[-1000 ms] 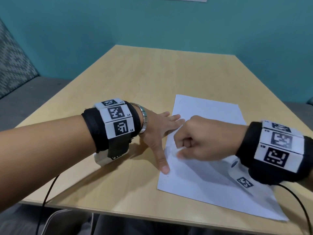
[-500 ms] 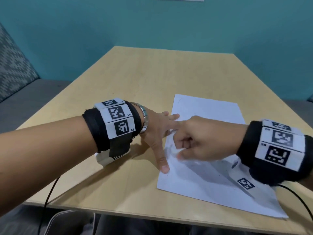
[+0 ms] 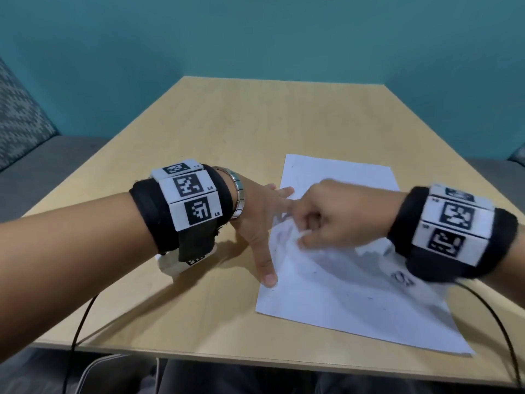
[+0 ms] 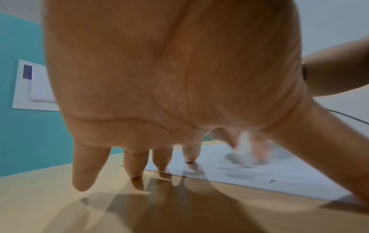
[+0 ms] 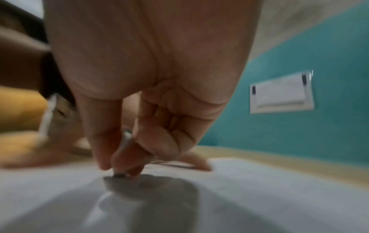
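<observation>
A white sheet of paper (image 3: 355, 294) with grey pencil smudges (image 3: 284, 231) lies on the wooden table (image 3: 199, 132). My left hand (image 3: 261, 220) is spread flat, thumb and fingertips (image 4: 189, 157) pressing on the sheet's left edge. Just to its right, my right hand (image 3: 312, 223) is curled, knuckles up. It pinches a small whitish piece (image 5: 126, 137) between thumb and fingers, and the piece's lower end touches the paper. That piece shows as a blurred white streak (image 4: 243, 141) in the left wrist view. What the piece is cannot be made out.
The table's near edge (image 3: 227, 362) runs just in front of the paper. Black cables (image 3: 82, 317) hang from both wrists over that edge. A teal wall (image 3: 255, 38) with a white plate (image 5: 281, 94) stands behind, and a patterned cushion (image 3: 20, 123) on a grey bench sits at the left.
My right hand has shifted slightly away from me over the smudged area and is now motion-blurred. The left hand stays pressed on the paper's edge.
</observation>
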The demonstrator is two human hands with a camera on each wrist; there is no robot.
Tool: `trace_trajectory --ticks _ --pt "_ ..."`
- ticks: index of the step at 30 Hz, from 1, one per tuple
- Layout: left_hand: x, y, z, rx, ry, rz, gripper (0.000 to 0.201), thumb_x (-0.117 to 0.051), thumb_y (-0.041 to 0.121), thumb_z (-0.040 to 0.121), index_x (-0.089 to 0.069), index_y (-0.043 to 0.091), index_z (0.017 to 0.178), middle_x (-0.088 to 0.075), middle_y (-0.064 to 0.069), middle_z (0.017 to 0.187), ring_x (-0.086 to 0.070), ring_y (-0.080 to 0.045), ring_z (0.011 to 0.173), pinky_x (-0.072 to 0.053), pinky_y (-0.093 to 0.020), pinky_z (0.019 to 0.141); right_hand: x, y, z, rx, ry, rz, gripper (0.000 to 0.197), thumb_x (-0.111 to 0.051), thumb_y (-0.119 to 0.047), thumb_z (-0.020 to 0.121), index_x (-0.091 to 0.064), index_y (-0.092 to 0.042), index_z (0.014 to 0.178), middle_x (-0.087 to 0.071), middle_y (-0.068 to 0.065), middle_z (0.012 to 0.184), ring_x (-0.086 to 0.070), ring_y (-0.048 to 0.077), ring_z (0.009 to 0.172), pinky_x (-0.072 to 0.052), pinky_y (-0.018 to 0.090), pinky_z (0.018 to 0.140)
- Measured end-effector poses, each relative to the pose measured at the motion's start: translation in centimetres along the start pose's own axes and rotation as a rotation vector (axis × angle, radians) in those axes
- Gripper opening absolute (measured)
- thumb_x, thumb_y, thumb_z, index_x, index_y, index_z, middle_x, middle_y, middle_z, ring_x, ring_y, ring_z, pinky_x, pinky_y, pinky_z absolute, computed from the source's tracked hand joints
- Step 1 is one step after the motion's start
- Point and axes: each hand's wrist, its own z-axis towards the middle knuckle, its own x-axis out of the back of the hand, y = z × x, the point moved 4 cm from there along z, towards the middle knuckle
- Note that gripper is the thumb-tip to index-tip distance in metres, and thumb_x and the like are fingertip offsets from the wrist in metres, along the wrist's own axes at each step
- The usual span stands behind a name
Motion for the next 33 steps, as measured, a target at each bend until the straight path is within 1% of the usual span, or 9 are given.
trace_trajectory --ticks 2,6,10,15,19,23,27,30,33 --pt "0.2 0.3 -0.2 0.008 -0.007 0.001 0.132 -0.083 0.073 0.042 0.004 0.064 0.141 0.021 0.020 0.158 0.017 -0.009 0.147 -0.007 -0.054 0.118 -1.2 -0.9 -1.0 0.044 -0.099 0.061 0.025 -0.073 -0.023 0.084 -0.058 -0.017 0.065 -0.055 -0.009 0.054 -0.051 0.006 0.053 -0.041 0.019 0.053" --pt "0.6 0.9 -0.3 0.033 -0.028 0.040 0.132 -0.084 0.071 0.044 0.007 0.066 0.140 0.023 0.017 0.158 0.013 -0.010 0.148 -0.009 -0.053 0.118 0.4 1.6 -0.6 -0.053 0.071 0.000 0.025 -0.072 -0.020 0.080 -0.056 -0.016 0.062 -0.059 -0.005 0.052 -0.049 0.006 0.049 -0.037 0.020 0.051" --pt "1.1 1.8 -0.4 0.041 -0.032 0.104 0.128 -0.085 0.066 0.051 0.004 0.064 0.142 0.024 0.009 0.160 0.003 -0.016 0.150 -0.014 -0.047 0.117 -1.2 -0.3 -1.4 0.016 -0.110 0.062 0.023 -0.074 -0.026 0.084 -0.061 -0.017 0.067 -0.060 -0.008 0.057 -0.051 0.005 0.052 -0.047 0.027 0.056" --pt "1.1 1.4 -0.4 0.066 -0.042 0.087 0.135 -0.084 0.071 0.043 0.009 0.066 0.140 0.024 0.014 0.159 -0.002 -0.013 0.150 -0.018 -0.046 0.117 0.9 1.8 -0.4 -0.084 0.021 -0.022 0.028 -0.074 -0.024 0.081 -0.058 -0.021 0.059 -0.057 -0.014 0.047 -0.051 0.000 0.049 -0.041 0.025 0.055" --pt "1.1 1.6 -0.3 0.050 -0.038 0.086 0.133 -0.086 0.067 0.046 0.008 0.066 0.140 0.023 0.011 0.160 -0.005 -0.014 0.149 -0.021 -0.045 0.116 -1.2 -0.1 -1.5 0.014 -0.083 0.068 0.029 -0.075 -0.025 0.082 -0.057 -0.021 0.061 -0.057 -0.012 0.051 -0.052 0.005 0.051 -0.045 0.024 0.054" --pt "1.0 1.3 -0.1 0.059 -0.031 0.087 0.140 -0.084 0.074 0.039 0.012 0.066 0.140 0.022 0.015 0.159 -0.005 -0.011 0.149 -0.018 -0.046 0.117 0.5 2.2 -1.0 -0.092 0.052 0.010 0.027 -0.074 -0.022 0.079 -0.057 -0.019 0.058 -0.055 -0.010 0.048 -0.048 0.006 0.049 -0.044 0.027 0.055" --pt "1.0 1.4 -0.3 0.056 -0.035 0.067 0.136 -0.086 0.069 0.041 0.010 0.069 0.137 0.023 0.014 0.159 -0.004 -0.012 0.149 -0.019 -0.044 0.116 -1.0 0.1 -1.7 0.014 -0.105 0.036 0.030 -0.075 -0.026 0.082 -0.057 -0.023 0.059 -0.057 -0.014 0.051 -0.051 0.004 0.051 -0.044 0.020 0.053" --pt "1.0 1.4 -0.1 0.063 -0.031 0.089 0.139 -0.084 0.074 0.037 0.012 0.068 0.137 0.023 0.016 0.159 -0.007 -0.011 0.149 -0.020 -0.047 0.117 0.6 1.7 -1.2 -0.051 -0.002 -0.030 0.024 -0.074 -0.024 0.080 -0.060 -0.018 0.062 -0.055 -0.009 0.049 -0.048 0.005 0.049 -0.042 0.023 0.053" --pt "1.0 1.3 -0.2 0.062 -0.030 0.079 0.138 -0.085 0.070 0.042 0.011 0.065 0.140 0.023 0.015 0.159 -0.005 -0.011 0.149 -0.019 -0.043 0.115 -0.4 0.6 -1.5 0.008 -0.048 -0.012 0.032 -0.075 -0.023 0.081 -0.053 -0.021 0.058 -0.051 -0.008 0.049 -0.048 0.007 0.050 -0.041 0.021 0.052"
